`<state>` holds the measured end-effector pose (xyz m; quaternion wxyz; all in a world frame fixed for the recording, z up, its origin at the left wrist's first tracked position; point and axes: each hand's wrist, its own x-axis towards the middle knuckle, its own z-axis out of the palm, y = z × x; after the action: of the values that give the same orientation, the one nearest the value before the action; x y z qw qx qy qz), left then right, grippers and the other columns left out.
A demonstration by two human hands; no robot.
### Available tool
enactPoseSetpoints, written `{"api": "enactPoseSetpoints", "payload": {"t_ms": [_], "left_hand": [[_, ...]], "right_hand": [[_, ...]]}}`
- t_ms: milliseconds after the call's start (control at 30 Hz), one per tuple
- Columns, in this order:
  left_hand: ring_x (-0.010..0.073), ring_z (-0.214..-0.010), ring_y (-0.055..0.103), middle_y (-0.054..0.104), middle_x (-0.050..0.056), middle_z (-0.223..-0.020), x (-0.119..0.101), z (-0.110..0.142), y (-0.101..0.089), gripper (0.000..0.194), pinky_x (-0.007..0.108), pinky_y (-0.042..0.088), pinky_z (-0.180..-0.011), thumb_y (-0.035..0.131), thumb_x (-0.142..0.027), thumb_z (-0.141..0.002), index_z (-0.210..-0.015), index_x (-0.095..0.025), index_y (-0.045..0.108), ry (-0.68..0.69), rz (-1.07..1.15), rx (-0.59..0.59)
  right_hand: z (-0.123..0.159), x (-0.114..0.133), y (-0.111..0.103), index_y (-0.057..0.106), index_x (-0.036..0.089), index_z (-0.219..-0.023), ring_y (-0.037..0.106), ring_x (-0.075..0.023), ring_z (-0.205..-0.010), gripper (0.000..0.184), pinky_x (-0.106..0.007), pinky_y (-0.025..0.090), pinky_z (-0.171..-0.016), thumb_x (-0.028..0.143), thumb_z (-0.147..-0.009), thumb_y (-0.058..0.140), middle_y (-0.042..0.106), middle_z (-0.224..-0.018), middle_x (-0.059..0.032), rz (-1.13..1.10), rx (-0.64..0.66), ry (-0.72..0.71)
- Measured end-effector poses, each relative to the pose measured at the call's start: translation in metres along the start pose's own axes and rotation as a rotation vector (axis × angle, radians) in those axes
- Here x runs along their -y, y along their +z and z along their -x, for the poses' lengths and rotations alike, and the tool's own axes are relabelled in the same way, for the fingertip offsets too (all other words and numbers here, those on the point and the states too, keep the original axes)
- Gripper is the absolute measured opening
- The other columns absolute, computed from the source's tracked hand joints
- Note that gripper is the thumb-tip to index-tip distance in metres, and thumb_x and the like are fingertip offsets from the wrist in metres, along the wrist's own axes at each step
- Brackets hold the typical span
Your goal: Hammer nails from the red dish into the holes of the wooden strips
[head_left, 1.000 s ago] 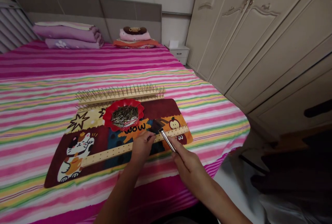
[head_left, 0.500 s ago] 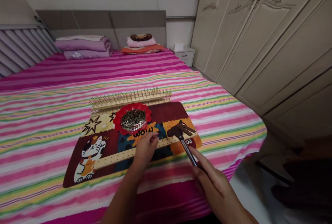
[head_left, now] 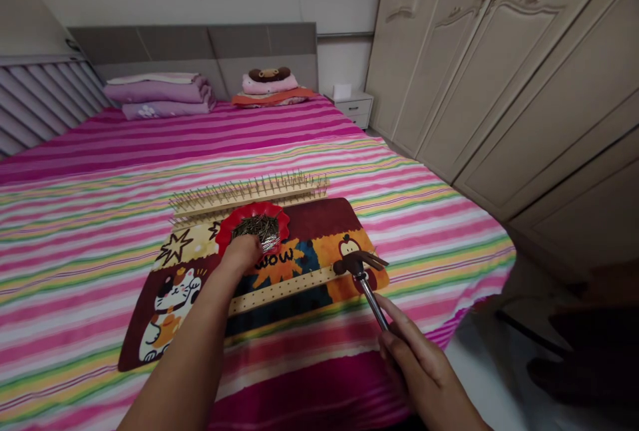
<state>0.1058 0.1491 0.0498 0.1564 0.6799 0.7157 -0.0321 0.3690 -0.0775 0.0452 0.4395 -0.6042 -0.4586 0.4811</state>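
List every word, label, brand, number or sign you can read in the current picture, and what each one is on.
"WOW": dark letters on the orange splash printed on the mat.
No other text can be read: none can be made out on the hammer, the wooden strip or the red bowl.
The white box by the wall is too small to tell.

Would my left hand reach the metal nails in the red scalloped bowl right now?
Likely yes: your left hand is at the near side of the bowl, whose open top leaves many nails exposed.
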Motion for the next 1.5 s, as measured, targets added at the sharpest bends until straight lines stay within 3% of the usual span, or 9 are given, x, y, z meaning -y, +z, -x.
{"api": "enactPoseSetpoints", "payload": {"t_ms": [200,333,433,600,800,967,1500], "left_hand": [[0.0141,-0.061,0.056,0.064,0.002,-0.066,0.015,0.01,0.001,0.011,0.023,0.038,-0.057,0.049,-0.015,-0.07,-0.065,-0.019,0.058,0.091,0.125,-0.082],[0.0135,-0.058,0.053,0.059,-0.002,-0.06,0.027,0.023,0.005,0.012,0.024,0.04,-0.055,0.059,-0.029,-0.064,-0.07,-0.019,0.06,0.12,0.688,-0.211],[0.0132,-0.063,0.056,0.062,-0.002,-0.065,0.023,0.041,0.007,0.033,0.024,0.044,-0.059,0.071,-0.037,-0.053,-0.079,-0.018,0.063,0.143,1.084,-0.156],[0.0113,-0.06,0.056,0.063,0.0,-0.062,0.001,0.073,0.024,0.039,0.023,0.045,-0.057,0.077,-0.045,-0.049,-0.072,-0.016,0.064,0.09,1.319,-0.06],[0.0106,-0.056,0.057,0.064,-0.001,-0.058,-0.023,0.083,0.057,0.038,0.023,0.046,-0.056,0.077,-0.044,-0.048,-0.071,-0.016,0.064,0.023,1.385,-0.044],[0.0122,-0.057,0.057,0.062,-0.002,-0.058,-0.035,0.08,0.073,0.032,0.021,0.042,-0.049,0.071,-0.044,-0.055,-0.069,-0.017,0.062,0.065,1.306,-0.097],[0.0129,-0.06,0.058,0.063,-0.002,-0.063,-0.038,0.077,0.082,0.027,0.025,0.045,-0.062,0.062,-0.043,-0.064,-0.076,-0.019,0.064,0.111,1.123,-0.176]], "right_hand": [[0.001,-0.003,0.0,0.046,0.024,-0.137,0.055,-0.0141,-0.053,0.051,-0.021,0.047,-0.051,0.04,-0.089,0.048,0.06,-0.06,0.0021,-0.036,-0.032,0.029],[0.004,-0.004,0.005,0.052,0.024,-0.133,0.047,-0.0128,-0.05,0.05,-0.021,0.042,-0.048,0.041,-0.086,0.051,0.053,-0.057,0.0034,-0.089,-0.059,0.038],[0.008,-0.002,0.008,0.053,0.024,-0.132,0.044,-0.0122,-0.051,0.049,-0.021,0.039,-0.047,0.041,-0.086,0.051,0.049,-0.057,0.0043,-0.125,-0.084,0.048],[0.012,0.0,0.01,0.051,0.024,-0.133,0.037,-0.011,-0.047,0.051,-0.021,0.032,-0.042,0.041,-0.086,0.051,0.045,-0.057,0.0051,-0.109,-0.084,0.059],[0.013,-0.003,0.011,0.046,0.021,-0.137,0.036,-0.0106,-0.048,0.056,-0.021,0.028,-0.041,0.042,-0.086,0.049,0.045,-0.06,0.0045,-0.123,-0.087,0.069],[0.014,-0.004,0.011,0.047,0.021,-0.136,0.037,-0.0105,-0.05,0.051,-0.02,0.028,-0.042,0.04,-0.089,0.046,0.047,-0.063,0.0038,-0.115,-0.046,0.057],[0.009,-0.009,0.009,0.042,0.023,-0.139,0.035,-0.01,-0.047,0.048,-0.02,0.031,-0.043,0.037,-0.092,0.041,0.044,-0.061,0.0053,-0.069,0.057,-0.002]]}}
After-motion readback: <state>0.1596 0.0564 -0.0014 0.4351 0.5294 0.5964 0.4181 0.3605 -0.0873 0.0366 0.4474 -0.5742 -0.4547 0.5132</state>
